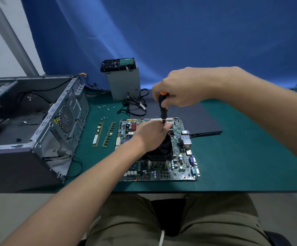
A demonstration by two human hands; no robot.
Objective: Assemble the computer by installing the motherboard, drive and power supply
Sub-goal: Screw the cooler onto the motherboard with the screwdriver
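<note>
Two hands work over the green motherboard (pixel 178 167) on the teal mat (pixel 233 157): my right hand (pixel 181 86) grips the black-orange screwdriver (pixel 162 107), my left hand (pixel 151 135) pinches its tip, probably tightening the black cooler (pixel 162 150); next needs steady downward turning.

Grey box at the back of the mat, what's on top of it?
A drive in a black frame lies flat on the grey box, green board up. Its underside is hidden.

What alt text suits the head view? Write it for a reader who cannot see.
A person's right hand holds a black-and-orange screwdriver upright over a motherboard lying on a green mat, while the left hand pinches its tip. An open computer case lies to the left, two memory sticks between them.
</note>
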